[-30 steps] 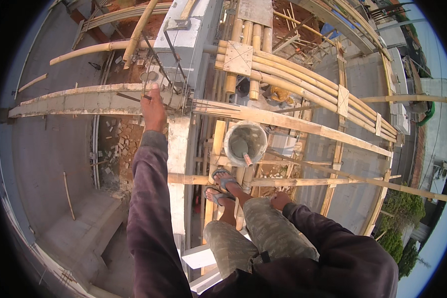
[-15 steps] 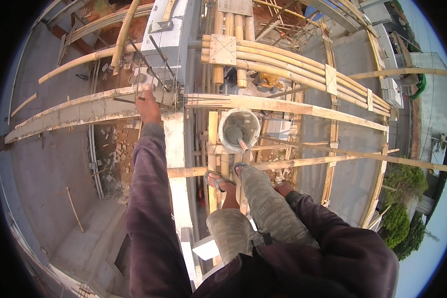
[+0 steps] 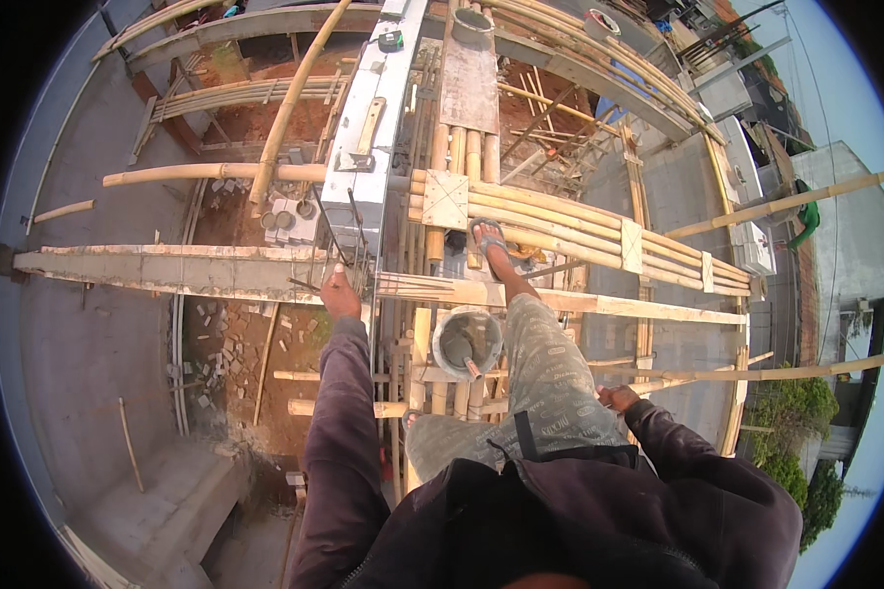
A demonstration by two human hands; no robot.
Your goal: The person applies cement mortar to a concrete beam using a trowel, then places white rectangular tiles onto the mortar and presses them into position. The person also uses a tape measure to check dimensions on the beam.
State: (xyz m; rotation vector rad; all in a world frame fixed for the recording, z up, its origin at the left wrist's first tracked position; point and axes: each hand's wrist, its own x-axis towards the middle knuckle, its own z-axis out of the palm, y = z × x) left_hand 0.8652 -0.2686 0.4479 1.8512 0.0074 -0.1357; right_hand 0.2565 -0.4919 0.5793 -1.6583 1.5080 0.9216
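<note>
the left hand (image 3: 339,294) reaches out ahead at the end of a dark purple sleeve and closes round the thin steel bars (image 3: 349,240) that stick up out of the grey block wall (image 3: 368,128) — fingers wrapped, holding the rebar near its base. the bars run roughly away from the hand, their long axis pointing up the picture and leaning a little to the left, thin and dark against the wall top. just left of the grip a long concrete beam (image 3: 167,273) runs off sideways; just right of it a pale timber plank (image 3: 560,302) crosses the bamboo scaffold poles (image 3: 550,221). a sandalled foot (image 3: 488,240) stands on those poles, beyond and right of the grip. nearer the body and right of the grip sits a grey bucket (image 3: 467,342) with a trowel handle poking from it. the right hand (image 3: 619,398) rests low on the far side by a thin wooden rail (image 3: 756,374), curled over it as far as can be seen — whether it truly grips is hard to tell.
</note>
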